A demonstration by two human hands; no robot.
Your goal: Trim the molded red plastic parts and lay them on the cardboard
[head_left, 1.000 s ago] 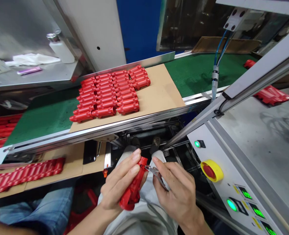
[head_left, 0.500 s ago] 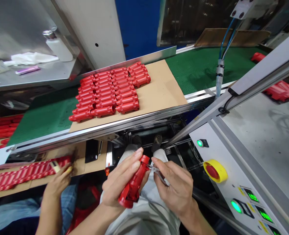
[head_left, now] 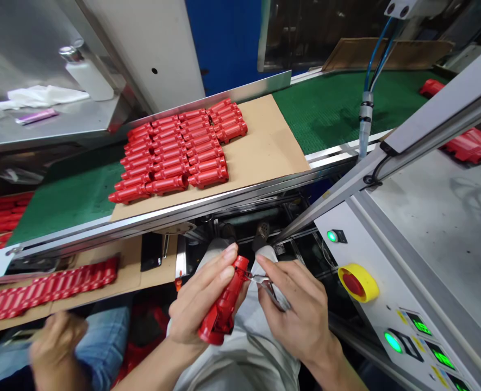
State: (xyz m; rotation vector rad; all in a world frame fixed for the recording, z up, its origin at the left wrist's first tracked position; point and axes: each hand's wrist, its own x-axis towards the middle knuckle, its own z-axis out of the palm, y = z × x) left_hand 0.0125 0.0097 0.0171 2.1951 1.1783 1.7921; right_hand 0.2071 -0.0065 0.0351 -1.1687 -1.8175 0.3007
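The left hand (head_left: 201,309) is grasping a red plastic part (head_left: 223,307) upright above the person's lap, and the right hand (head_left: 301,309) is pinching small cutters (head_left: 269,287) with their tips at the part's top end. If the part turns in the grip, the cutters could slip, gouging the plastic or nicking a finger. Rows of matching red parts (head_left: 170,152) are lying on cardboard (head_left: 264,146) atop a green conveyor belt (head_left: 317,108) ahead.

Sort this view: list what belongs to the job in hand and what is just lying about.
Job: left hand, red plastic part, right hand, small pliers, matching red parts on cardboard.
Lying about: white bottle, white cloth, phone.
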